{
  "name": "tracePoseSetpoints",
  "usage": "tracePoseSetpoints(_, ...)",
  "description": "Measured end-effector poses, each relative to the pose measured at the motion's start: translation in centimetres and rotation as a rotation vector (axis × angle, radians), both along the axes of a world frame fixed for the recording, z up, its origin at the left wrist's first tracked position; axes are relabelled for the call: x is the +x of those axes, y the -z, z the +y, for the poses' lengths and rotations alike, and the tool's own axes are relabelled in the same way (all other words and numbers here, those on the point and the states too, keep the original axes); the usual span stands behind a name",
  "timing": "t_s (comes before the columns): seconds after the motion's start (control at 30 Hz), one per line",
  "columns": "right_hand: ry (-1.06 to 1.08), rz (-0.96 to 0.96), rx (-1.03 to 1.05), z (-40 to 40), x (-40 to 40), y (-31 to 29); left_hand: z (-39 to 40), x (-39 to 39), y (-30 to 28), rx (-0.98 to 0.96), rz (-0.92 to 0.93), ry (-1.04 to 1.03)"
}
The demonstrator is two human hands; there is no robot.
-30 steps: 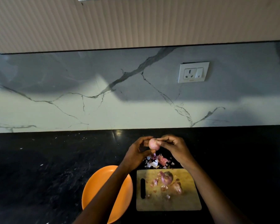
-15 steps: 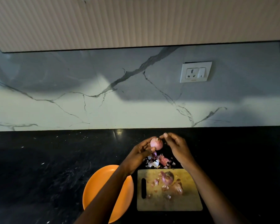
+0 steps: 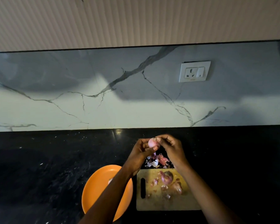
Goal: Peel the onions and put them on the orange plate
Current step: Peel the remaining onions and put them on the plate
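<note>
Above the peel heap [image 3: 158,161] at the cutting board's [image 3: 166,202] far edge, a small onion [image 3: 152,143] is gripped by the left hand [image 3: 140,151], its top pinched by the right hand [image 3: 172,147].

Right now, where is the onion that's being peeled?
In the head view the onion is held up between the left hand and right hand, above the peel pile, beyond the cutting board.

There are no words or numbers to read here. The wall socket [image 3: 194,71] in the upper right has a tiny mark under it, too small to read.
</note>
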State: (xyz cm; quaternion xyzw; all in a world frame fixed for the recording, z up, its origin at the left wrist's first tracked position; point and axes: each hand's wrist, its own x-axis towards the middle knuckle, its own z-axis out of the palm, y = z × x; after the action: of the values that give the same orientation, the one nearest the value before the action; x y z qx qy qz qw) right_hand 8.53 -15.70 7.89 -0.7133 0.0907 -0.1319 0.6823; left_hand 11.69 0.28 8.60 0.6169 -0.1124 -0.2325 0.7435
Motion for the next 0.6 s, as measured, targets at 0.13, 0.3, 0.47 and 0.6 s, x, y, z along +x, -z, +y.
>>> tracePoseSetpoints(0.13,0.055,0.015,-0.225,0.4,0.2,0.4,-0.1,-0.1,0.6,-0.003,-0.009,-0.025)
tracePoseSetpoints(0.3,0.166,0.049,-0.303,-0.4,0.7,0.1,0.6,0.3,0.6,-0.043,0.022,0.07)
tracePoseSetpoints(0.47,0.149,0.036,-0.244,-2.4,0.5,-0.2,1.2,0.9,-0.3,-0.144,0.122,0.067)
tracePoseSetpoints(0.6,-0.006,-0.015,-0.268,-2.4,0.1,-1.0,1.1,1.1,-0.4,-0.206,0.186,0.015)
